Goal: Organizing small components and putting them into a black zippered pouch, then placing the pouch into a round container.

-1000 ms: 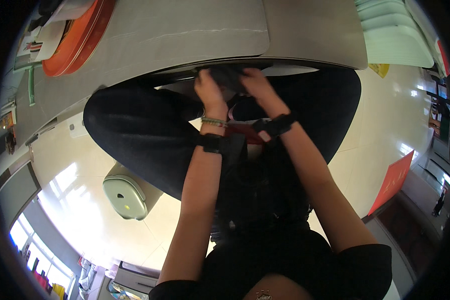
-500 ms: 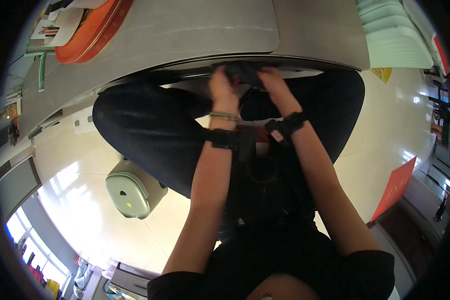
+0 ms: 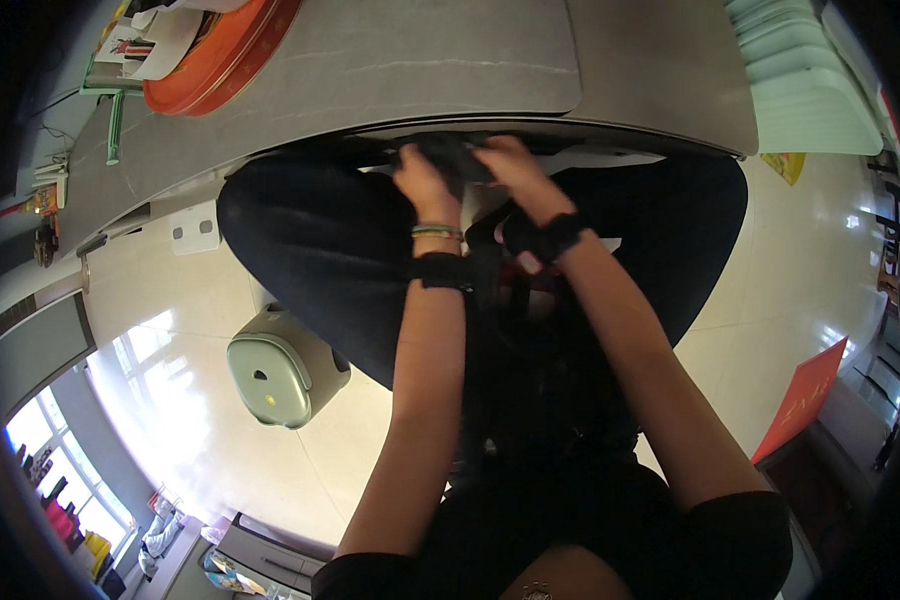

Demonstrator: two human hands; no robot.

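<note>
In the head view, dark trousers of matte cloth are spread wide beneath the bare forearms, and a black strap is worn at each wrist. Beyond them, at the near edge of the tabletop, a dark, limp-looking bundle is held between both hands: its left side is gripped by the curled fingers of the left hand, its right side by the right hand. Its weave and exact form are lost to blur. The handling is judged to be under way: the bundle is taken up and not set down, no finished result is seen, and how much is left cannot be told. The tabletop is surfaced in grey, faintly veined and stone-like. On the pale, polished floor, a rounded green lidded bin is placed. Farther off, a glossy orange-red tray is seen at left, and ribbed, pale green plastic pieces are stacked at right.
</note>
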